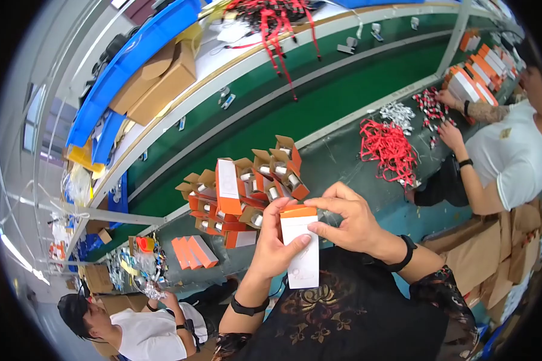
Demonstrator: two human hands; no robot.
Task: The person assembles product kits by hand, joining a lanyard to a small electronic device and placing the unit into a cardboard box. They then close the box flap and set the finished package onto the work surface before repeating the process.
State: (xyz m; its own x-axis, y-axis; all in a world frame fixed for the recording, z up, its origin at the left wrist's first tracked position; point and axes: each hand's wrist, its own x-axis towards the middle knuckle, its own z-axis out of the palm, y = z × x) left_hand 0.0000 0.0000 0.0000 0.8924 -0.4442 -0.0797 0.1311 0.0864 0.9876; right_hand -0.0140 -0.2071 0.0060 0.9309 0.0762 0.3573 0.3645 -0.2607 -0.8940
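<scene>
A slim white box (300, 253) with an orange top flap stands upright between my hands, in front of my chest. My left hand (277, 240) wraps its left side, with the thumb pressed on the white face. On the right, my right hand (346, 219) grips the top edge, fingers at the orange flap and thumb on the front. Just beyond my hands, several orange-and-brown boxes (253, 180) stand bunched together with flaps up, white items showing inside. A closed white-and-orange box (227, 186) lies on top of them.
Three orange boxes (194, 253) lie left on the dark worktable (334, 156). Red cords (386, 150) and white parts (397, 116) are heaped to the right. A green conveyor belt (343, 81) runs behind. Co-workers sit at both sides, one in a white shirt (515, 153) handling small parts.
</scene>
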